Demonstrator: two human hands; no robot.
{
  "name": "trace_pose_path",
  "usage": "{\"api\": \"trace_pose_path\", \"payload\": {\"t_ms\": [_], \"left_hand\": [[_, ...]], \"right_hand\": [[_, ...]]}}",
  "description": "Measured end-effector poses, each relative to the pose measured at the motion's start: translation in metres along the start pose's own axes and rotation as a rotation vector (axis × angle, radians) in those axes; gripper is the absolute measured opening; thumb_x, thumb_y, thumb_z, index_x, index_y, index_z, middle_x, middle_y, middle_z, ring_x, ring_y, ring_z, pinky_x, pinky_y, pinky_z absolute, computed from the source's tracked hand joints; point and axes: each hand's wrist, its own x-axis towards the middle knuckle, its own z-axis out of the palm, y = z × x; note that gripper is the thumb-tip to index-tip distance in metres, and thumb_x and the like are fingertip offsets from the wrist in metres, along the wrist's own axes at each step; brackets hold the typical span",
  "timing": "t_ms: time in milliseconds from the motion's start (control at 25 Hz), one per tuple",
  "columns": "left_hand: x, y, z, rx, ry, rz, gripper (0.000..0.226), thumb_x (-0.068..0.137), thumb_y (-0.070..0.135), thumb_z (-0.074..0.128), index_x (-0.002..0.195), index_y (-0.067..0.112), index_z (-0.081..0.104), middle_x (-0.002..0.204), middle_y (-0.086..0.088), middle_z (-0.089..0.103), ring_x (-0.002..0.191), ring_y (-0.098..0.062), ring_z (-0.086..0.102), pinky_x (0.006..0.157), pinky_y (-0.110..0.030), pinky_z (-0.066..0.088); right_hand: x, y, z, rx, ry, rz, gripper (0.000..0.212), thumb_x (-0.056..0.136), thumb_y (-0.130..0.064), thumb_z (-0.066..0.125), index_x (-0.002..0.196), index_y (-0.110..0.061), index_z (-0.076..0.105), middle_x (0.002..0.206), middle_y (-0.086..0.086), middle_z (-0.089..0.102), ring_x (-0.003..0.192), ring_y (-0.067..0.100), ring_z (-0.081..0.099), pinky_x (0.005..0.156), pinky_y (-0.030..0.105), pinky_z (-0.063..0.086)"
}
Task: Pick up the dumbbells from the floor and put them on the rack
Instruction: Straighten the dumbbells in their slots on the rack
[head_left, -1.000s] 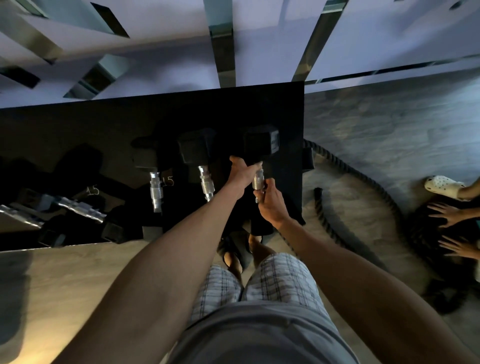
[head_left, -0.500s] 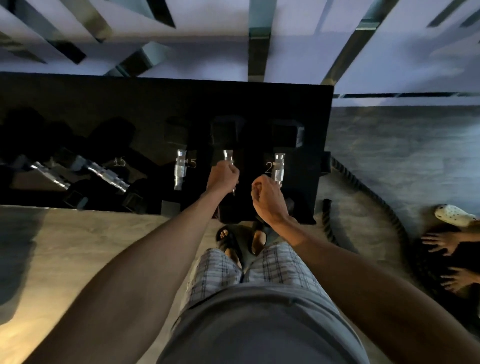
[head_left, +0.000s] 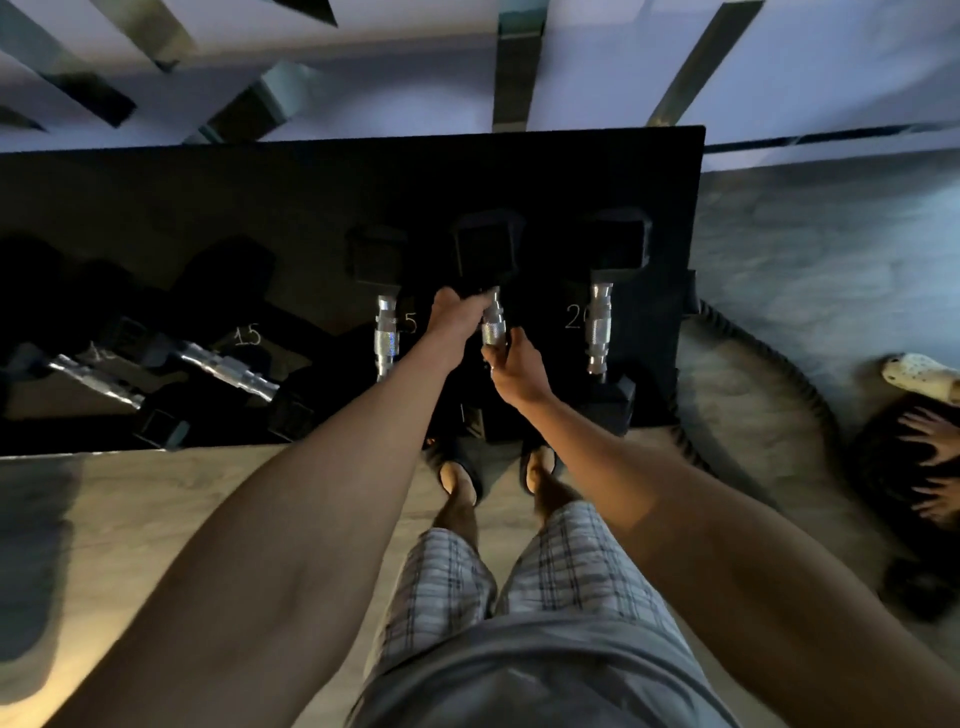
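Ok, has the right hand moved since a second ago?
Yes. The right hand has shifted left, off the rightmost dumbbell and onto the handle of the middle dumbbell, next to the left hand.

The middle dumbbell (head_left: 492, 325), with black hex heads and a knurled chrome handle, points away from me on the black rack (head_left: 260, 197). My left hand (head_left: 454, 319) and right hand (head_left: 517, 366) grip its handle. The left dumbbell (head_left: 387, 338) and the right dumbbell (head_left: 600, 327) lie parallel to it on either side.
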Motion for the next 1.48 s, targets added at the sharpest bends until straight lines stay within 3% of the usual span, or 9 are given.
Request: {"api": "trace_pose_path", "payload": {"t_ms": [160, 240, 320, 440, 640, 880, 1120, 1320, 1480], "left_hand": [[-0.053, 0.041, 0.006, 0.053, 0.004, 0.027, 0.08, 0.067, 0.043, 0.077, 0.131, 0.007, 0.045, 0.124, -0.01, 0.061, 0.114, -0.027, 0.061, 0.102, -0.044, 0.05], [-0.069, 0.051, 0.007, 0.11, 0.023, 0.015, 0.072, 0.084, 0.034, 0.072, 0.139, 0.005, 0.035, 0.134, -0.012, 0.055, 0.123, -0.027, 0.055, 0.107, -0.042, 0.046], [-0.07, 0.05, 0.006, 0.141, 0.015, 0.018, 0.074, 0.089, 0.031, 0.068, 0.145, 0.004, 0.027, 0.141, -0.014, 0.05, 0.13, -0.029, 0.05, 0.11, -0.041, 0.042], [-0.067, 0.05, 0.004, 0.169, 0.003, 0.013, 0.069, 0.091, 0.03, 0.066, 0.143, 0.004, 0.028, 0.14, -0.015, 0.05, 0.13, -0.03, 0.05, 0.11, -0.04, 0.042], [-0.061, 0.049, 0.005, 0.152, -0.011, -0.001, 0.064, 0.093, 0.027, 0.064, 0.142, 0.005, 0.028, 0.137, -0.014, 0.052, 0.128, -0.03, 0.051, 0.108, -0.037, 0.042], [-0.062, 0.067, 0.004, 0.202, -0.013, 0.02, 0.074, 0.093, 0.028, 0.063, 0.148, 0.002, 0.021, 0.142, -0.016, 0.046, 0.132, -0.032, 0.047, 0.111, -0.039, 0.041], [-0.054, 0.079, 0.003, 0.172, -0.03, 0.035, 0.068, 0.09, 0.028, 0.067, 0.142, 0.006, 0.028, 0.138, -0.016, 0.05, 0.127, -0.032, 0.053, 0.106, -0.046, 0.047], [-0.064, 0.053, 0.005, 0.219, -0.047, -0.002, 0.081, 0.092, 0.031, 0.064, 0.152, 0.007, 0.016, 0.148, -0.015, 0.042, 0.135, -0.031, 0.045, 0.113, -0.043, 0.039], [-0.068, 0.052, 0.0, 0.234, -0.039, -0.012, 0.062, 0.09, 0.027, 0.067, 0.139, 0.006, 0.036, 0.134, -0.012, 0.053, 0.123, -0.029, 0.054, 0.106, -0.042, 0.047]], "right_hand": [[-0.005, 0.001, 0.005, 0.012, 0.055, -0.037, 0.016, 0.097, -0.012, 0.052, 0.11, -0.005, 0.049, 0.091, 0.004, 0.061, 0.071, 0.014, 0.058, 0.055, 0.023, 0.044], [-0.006, 0.002, 0.005, -0.007, 0.077, -0.072, 0.011, 0.096, -0.01, 0.051, 0.106, -0.006, 0.048, 0.087, 0.001, 0.059, 0.065, 0.01, 0.055, 0.051, 0.016, 0.041], [-0.007, 0.002, 0.005, -0.03, 0.081, -0.083, 0.008, 0.097, -0.01, 0.051, 0.104, -0.01, 0.047, 0.083, -0.003, 0.056, 0.063, 0.005, 0.053, 0.048, 0.012, 0.041], [-0.008, -0.002, 0.004, -0.043, 0.053, -0.058, 0.012, 0.098, -0.011, 0.051, 0.109, -0.009, 0.047, 0.083, -0.006, 0.055, 0.064, 0.005, 0.054, 0.049, 0.013, 0.04], [-0.009, -0.002, 0.008, -0.026, 0.092, -0.074, 0.013, 0.096, -0.007, 0.05, 0.108, -0.008, 0.049, 0.09, 0.005, 0.063, 0.068, 0.014, 0.058, 0.057, 0.025, 0.045], [-0.006, -0.016, 0.007, -0.025, 0.143, -0.086, 0.011, 0.096, -0.008, 0.049, 0.107, -0.007, 0.048, 0.086, -0.001, 0.06, 0.062, 0.008, 0.054, 0.048, 0.016, 0.041], [0.004, -0.026, 0.001, -0.019, 0.125, -0.1, 0.008, 0.096, -0.009, 0.047, 0.104, -0.009, 0.048, 0.091, 0.011, 0.066, 0.069, 0.025, 0.062, 0.053, 0.033, 0.046], [-0.012, -0.005, 0.008, -0.024, 0.1, -0.069, 0.011, 0.096, -0.009, 0.05, 0.107, -0.008, 0.048, 0.092, 0.007, 0.064, 0.069, 0.018, 0.061, 0.054, 0.023, 0.044], [-0.017, -0.008, -0.001, -0.083, 0.073, -0.07, 0.019, 0.1, -0.022, 0.05, 0.11, -0.007, 0.051, 0.091, 0.0, 0.059, 0.069, 0.01, 0.056, 0.055, 0.016, 0.039]]}}
